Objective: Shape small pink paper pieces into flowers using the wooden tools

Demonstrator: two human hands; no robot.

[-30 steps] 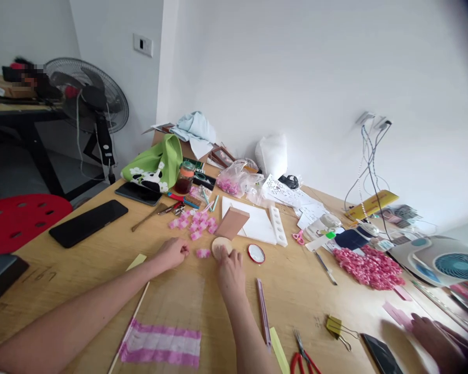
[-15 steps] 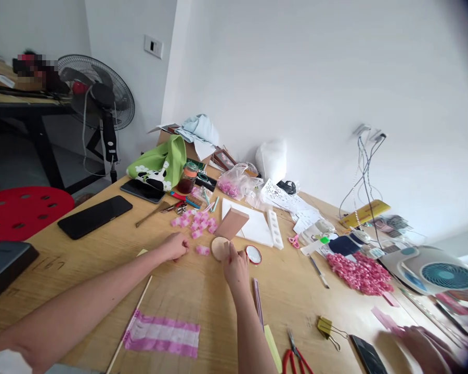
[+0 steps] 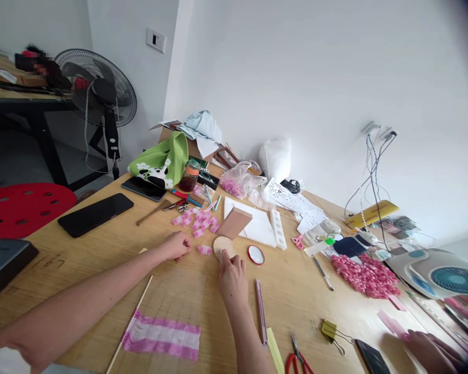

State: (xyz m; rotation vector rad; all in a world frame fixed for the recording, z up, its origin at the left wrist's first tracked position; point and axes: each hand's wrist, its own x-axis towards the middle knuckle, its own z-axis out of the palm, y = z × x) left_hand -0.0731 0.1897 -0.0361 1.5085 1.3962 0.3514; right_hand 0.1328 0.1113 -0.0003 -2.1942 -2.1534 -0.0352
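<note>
My left hand (image 3: pixel 178 246) rests on the table with its fingers curled in, and whatever they may hold is hidden. A small pink ruffled piece (image 3: pixel 205 250) lies just right of it. With fingertips pressed together, my right hand (image 3: pixel 234 280) reaches down to the near edge of a round beige disc (image 3: pixel 223 244); I cannot make out anything in its fingers. A small red-rimmed round lid or dish (image 3: pixel 256 254) sits right of the disc. Behind the disc stands a brown block (image 3: pixel 234 223). Several pink-and-white pieces (image 3: pixel 200 222) lie beyond my left hand.
In front lies a pink-and-white striped strip (image 3: pixel 161 335) beside a thin stick (image 3: pixel 130 322). Right of my forearm are a pink ruler-like strip (image 3: pixel 261 311), red-handled pliers (image 3: pixel 295 353) and a binder clip (image 3: pixel 329 330). Another person's hand (image 3: pixel 432 350) is at the far right.
My right hand has shifted slightly left, and its fingertips are now lower, at the disc's near edge. My left hand looks still. The view has shifted a little.
</note>
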